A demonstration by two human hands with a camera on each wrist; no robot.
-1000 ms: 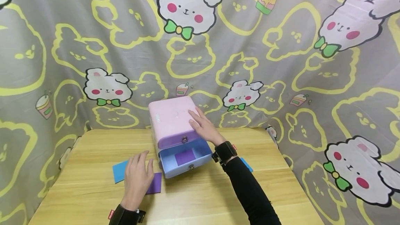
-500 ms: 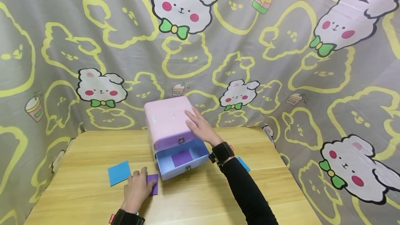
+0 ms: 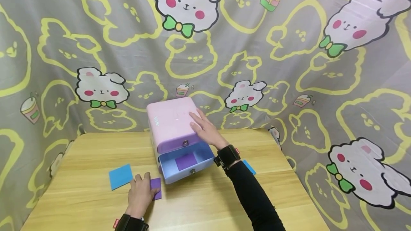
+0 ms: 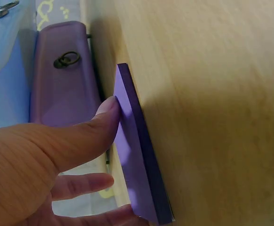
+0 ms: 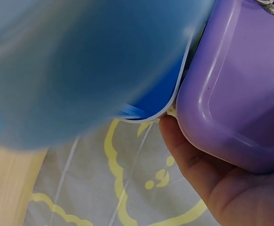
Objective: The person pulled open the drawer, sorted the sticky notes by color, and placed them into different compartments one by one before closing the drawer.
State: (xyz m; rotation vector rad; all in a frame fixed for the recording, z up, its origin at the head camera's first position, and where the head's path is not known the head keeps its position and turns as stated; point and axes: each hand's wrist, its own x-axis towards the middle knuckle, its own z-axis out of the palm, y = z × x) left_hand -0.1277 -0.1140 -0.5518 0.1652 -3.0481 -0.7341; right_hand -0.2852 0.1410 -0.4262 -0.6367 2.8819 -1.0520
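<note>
My left hand (image 3: 140, 194) is on a purple square pad (image 3: 156, 188) lying on the table, left of a small drawer cabinet (image 3: 171, 118). In the left wrist view, the thumb (image 4: 109, 113) presses one edge of the pad while fingers reach its far edge, pinching it. The cabinet has a pink top and purple upper drawer front. Its blue drawer (image 3: 174, 178) is pulled out, with another purple square (image 3: 186, 161) lying inside. My right hand (image 3: 207, 129) rests on the cabinet top's right edge, fingers extended. In the right wrist view, the thumb lies by the purple drawer front (image 5: 249, 94).
A blue square (image 3: 120, 176) lies on the wooden table (image 3: 96, 149) to the left. Another blue piece (image 3: 249, 167) shows partly beyond the right forearm. A rabbit-patterned curtain (image 3: 199, 56) stands behind the table.
My left hand has come down from above the squares onto the purple pad, uncovering the blue square. The right hand stays on the cabinet. The head view has shifted slightly.
</note>
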